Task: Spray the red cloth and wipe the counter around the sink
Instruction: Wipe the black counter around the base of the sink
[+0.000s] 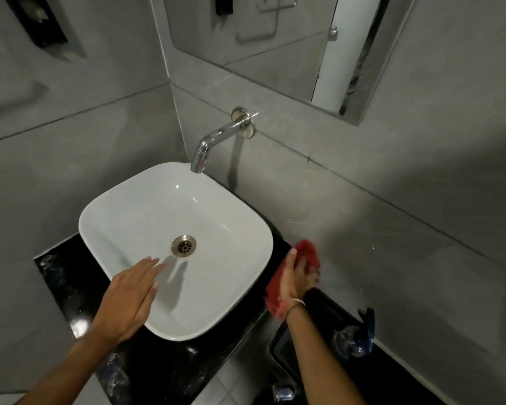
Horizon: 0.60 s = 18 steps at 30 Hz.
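Note:
A white square basin [216, 206] sits on a glossy black counter [70, 290]. My right hand [297, 277] presses the red cloth [307, 252] onto the counter just right of the basin, close to the wall. The cloth bunches under my palm and hangs toward my wrist. My left hand [129, 299] hovers flat over the basin's near left rim, fingers together and stretched out, holding nothing. A clear spray bottle with a blue trigger [355, 337] stands on the counter to the right, by the wall.
A chrome wall tap [216, 141] juts out over the basin's far rim. The drain [183, 245] is in the basin's middle. A mirror [275, 39] hangs above. A black bin [284, 355] sits below the counter edge at the right.

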Motion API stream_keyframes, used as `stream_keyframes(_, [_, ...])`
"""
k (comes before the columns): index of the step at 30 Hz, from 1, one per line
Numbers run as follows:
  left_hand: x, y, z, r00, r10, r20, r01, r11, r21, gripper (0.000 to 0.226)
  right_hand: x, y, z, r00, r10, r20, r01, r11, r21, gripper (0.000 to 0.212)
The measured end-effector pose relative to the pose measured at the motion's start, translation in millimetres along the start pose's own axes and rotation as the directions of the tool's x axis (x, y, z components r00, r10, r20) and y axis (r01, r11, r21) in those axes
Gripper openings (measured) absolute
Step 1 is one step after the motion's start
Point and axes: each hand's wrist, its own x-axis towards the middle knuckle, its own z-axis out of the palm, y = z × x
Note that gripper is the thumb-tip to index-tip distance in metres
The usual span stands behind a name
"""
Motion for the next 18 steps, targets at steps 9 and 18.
stream_keyframes(9, [3.6,-13.3,12.6,0.999,0.011,-0.049,-0.014,0.998,-0.059,0.048,48.2,34.3,20.4,0.816,-0.573,0.084,0.476,0.582,-0.659,0.043])
stream_keyframes(18, [8.3,-19.5,18.3,0.996,0.086,-0.031,-0.086,0.996,0.006,0.051,66.1,55.1,42.7,0.748,-0.608,0.266,0.580,0.404,-0.707,0.082])
